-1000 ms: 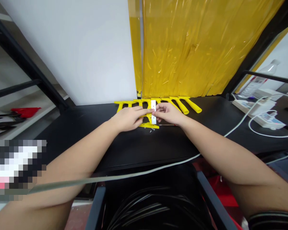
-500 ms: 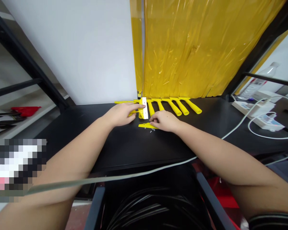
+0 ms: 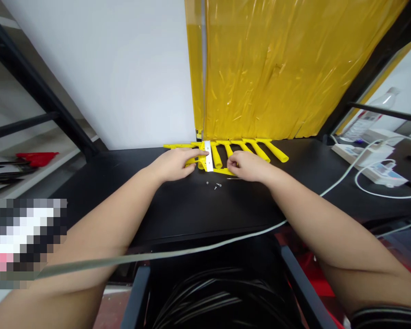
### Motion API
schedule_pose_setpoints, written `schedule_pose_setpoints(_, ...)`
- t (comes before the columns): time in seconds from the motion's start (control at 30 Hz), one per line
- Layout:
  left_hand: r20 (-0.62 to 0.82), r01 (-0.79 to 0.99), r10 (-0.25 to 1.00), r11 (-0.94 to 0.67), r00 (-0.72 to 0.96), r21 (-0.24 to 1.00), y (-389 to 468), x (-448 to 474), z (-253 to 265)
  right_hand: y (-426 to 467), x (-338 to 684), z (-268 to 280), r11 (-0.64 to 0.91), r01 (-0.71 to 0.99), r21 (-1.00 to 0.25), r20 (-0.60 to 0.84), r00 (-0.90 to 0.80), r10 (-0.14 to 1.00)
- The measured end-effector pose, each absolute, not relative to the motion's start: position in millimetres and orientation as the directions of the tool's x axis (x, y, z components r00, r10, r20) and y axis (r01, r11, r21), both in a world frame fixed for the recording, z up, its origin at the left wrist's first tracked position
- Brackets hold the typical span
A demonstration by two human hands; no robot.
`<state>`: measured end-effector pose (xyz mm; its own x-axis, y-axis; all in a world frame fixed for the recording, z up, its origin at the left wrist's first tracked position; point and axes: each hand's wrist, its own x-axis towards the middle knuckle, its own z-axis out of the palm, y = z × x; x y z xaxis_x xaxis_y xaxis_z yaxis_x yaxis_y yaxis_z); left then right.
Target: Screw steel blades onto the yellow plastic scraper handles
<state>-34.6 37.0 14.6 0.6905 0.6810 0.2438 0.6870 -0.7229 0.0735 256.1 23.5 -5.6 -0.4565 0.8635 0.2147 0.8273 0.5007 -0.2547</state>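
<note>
My left hand is closed around a yellow plastic handle, its index finger reaching onto a white strip with small holes that lies across the handle's end. My right hand pinches a slim yellow plastic piece, whose left end meets the lower end of the white strip. A thin rod shows just below that hand; I cannot tell whether it is held. Several small screws lie on the black table in front of both hands.
Several yellow handles lie in a row along the back of the black table. White power strips and a plastic bottle stand at the right. A pale cable runs across the front, above a chair armrest.
My right hand has moved up and right, bringing the slim yellow piece from over the screws to the white strip's lower end. The left hand has hardly moved; the white strip has shifted slightly.
</note>
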Motion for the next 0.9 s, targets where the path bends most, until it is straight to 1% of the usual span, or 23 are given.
schedule_pose_setpoints(0.07,0.235,0.691,0.688,-0.718,0.687,0.081,36,-33,15,32,274,-3,0.505,0.81,-0.297,0.23,-0.452,0.862)
schedule_pose_setpoints(0.1,0.231,0.692,0.69,-0.717,0.686,0.083,36,-33,15,36,280,-3,0.47,0.808,-0.356,0.211,-0.421,0.882)
schedule_pose_setpoints(0.17,0.228,0.691,0.69,-0.718,0.687,0.088,36,-33,15,43,289,-2,0.348,0.765,-0.542,0.119,-0.34,0.933)
schedule_pose_setpoints(0.23,0.231,0.686,0.686,-0.721,0.69,0.092,36,-33,14,46,290,-4,0.216,0.64,-0.738,0.028,-0.29,0.957)
schedule_pose_setpoints(0.27,0.233,0.684,0.684,-0.723,0.691,0.093,36,-33,14,47,288,-4,0.17,0.551,-0.817,0.011,-0.279,0.96)
schedule_pose_setpoints(0.3,0.234,0.68,0.68,-0.727,0.695,0.092,36,-32,13,47,285,-5,0.136,0.455,-0.88,0.013,-0.264,0.964)
schedule_pose_setpoints(0.37,0.237,0.665,0.664,-0.741,0.709,0.087,35,-31,13,45,276,-6,0.092,0.269,-0.959,0.034,-0.213,0.976)
schedule_pose_setpoints(0.43,0.235,0.655,0.653,-0.752,0.72,0.082,34,-29,13,43,270,-6,0.051,0.113,-0.992,0.031,-0.167,0.985)
schedule_pose_setpoints(0.5,0.231,0.65,0.648,-0.756,0.726,0.079,32,-27,13,41,266,-4,0.026,0.008,-1.0,0.024,-0.166,0.986)
schedule_pose_setpoints(0.63,0.23,0.634,0.634,-0.769,0.739,0.082,29,-24,13,39,269,0,0.027,-0.076,-0.997,0.043,-0.207,0.977)
schedule_pose_setpoints(0.7,0.23,0.628,0.628,-0.774,0.743,0.082,29,-23,12,40,271,0,0.083,-0.119,-0.989,0.103,-0.166,0.981)
schedule_pose_setpoints(0.8,0.233,0.634,0.634,-0.769,0.738,0.085,28,-22,11,43,270,-2,0.266,-0.172,-0.948,0.278,-0.047,0.96)
schedule_pose_setpoints(0.9,0.237,0.647,0.647,-0.757,0.725,0.088,28,-19,9,43,263,-8,0.402,-0.1,-0.91,0.404,-0.002,0.915)
